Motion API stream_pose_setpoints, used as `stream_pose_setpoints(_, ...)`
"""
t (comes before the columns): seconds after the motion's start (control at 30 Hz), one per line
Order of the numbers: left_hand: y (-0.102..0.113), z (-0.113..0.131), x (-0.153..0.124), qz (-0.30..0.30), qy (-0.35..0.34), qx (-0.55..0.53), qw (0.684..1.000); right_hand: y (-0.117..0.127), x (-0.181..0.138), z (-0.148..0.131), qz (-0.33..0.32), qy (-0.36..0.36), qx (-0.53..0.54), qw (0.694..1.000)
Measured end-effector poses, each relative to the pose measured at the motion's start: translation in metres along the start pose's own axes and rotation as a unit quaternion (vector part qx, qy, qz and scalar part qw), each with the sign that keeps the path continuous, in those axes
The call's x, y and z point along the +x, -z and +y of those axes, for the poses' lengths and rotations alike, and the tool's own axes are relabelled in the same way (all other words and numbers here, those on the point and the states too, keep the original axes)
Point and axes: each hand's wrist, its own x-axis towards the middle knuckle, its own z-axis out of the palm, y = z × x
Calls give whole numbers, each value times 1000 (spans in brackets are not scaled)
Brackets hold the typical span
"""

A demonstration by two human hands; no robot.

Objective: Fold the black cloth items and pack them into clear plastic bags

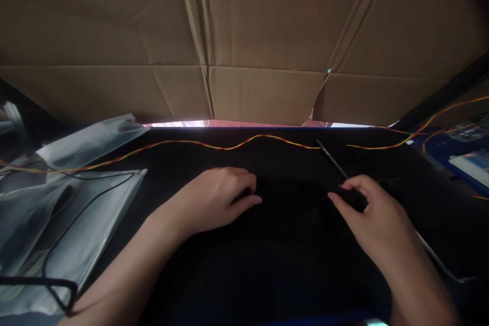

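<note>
My left hand (225, 196) lies low over the black surface (275, 265), its fingers curled under and the thumb pointing right. What it holds, if anything, is hidden. My right hand (370, 214) is closed, thumb and forefinger bent toward each other around a dark area; any thing in it blends into the black. A thin grey strip (332, 159) slants toward that hand from behind, and a pale thin length shows again beyond the wrist. A twisted red and yellow wire (225, 148) stretches across behind both hands and ends near the strip.
Clear plastic bags (103, 214) lie at left, with a black cord (72, 214) over them. Creased brown cardboard (260, 25) rises across the back. At right, another red and yellow wire length (424, 125) passes over a blue tray (431, 148) with a white item (471, 163).
</note>
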Motion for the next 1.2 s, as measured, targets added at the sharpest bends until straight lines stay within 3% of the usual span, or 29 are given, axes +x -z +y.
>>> stream_pose_setpoints(0.17,4,-15,-1,84,90,53,991,30,18,-36,22,50,-50,997)
stream_pose_setpoints(0.3,-4,-22,0,55,108,71,990,27,13,-89,33,151,-59,986)
stream_pose_setpoints(0.37,-8,-19,1,31,101,68,992,16,4,-109,-7,200,1,980)
stream_pose_setpoints(0.43,-10,-15,2,16,97,69,993,5,-4,-117,-87,194,83,974)
stream_pose_setpoints(0.5,-9,-12,2,8,98,77,992,-2,-9,-112,-137,184,158,961)
stream_pose_setpoints(0.57,-8,-10,2,7,97,89,991,-6,-12,-97,-127,197,181,955)
stream_pose_setpoints(0.67,-7,-9,3,15,88,108,990,-10,-17,-68,-99,266,106,953)
stream_pose_setpoints(0.77,-7,-7,5,24,71,125,989,-13,-23,-39,-127,330,23,935)
stream_pose_setpoints(0.87,-9,-6,7,26,55,141,988,-7,-26,-22,-139,334,4,932)
stream_pose_setpoints(1.07,-16,-3,10,19,35,157,987,3,-32,-33,-16,291,62,955)
stream_pose_setpoints(1.13,-18,-2,12,18,28,158,987,-6,-38,-40,-37,310,25,950)
stream_pose_setpoints(1.2,-19,-2,13,20,22,158,987,-17,-43,-44,-97,333,-22,938)
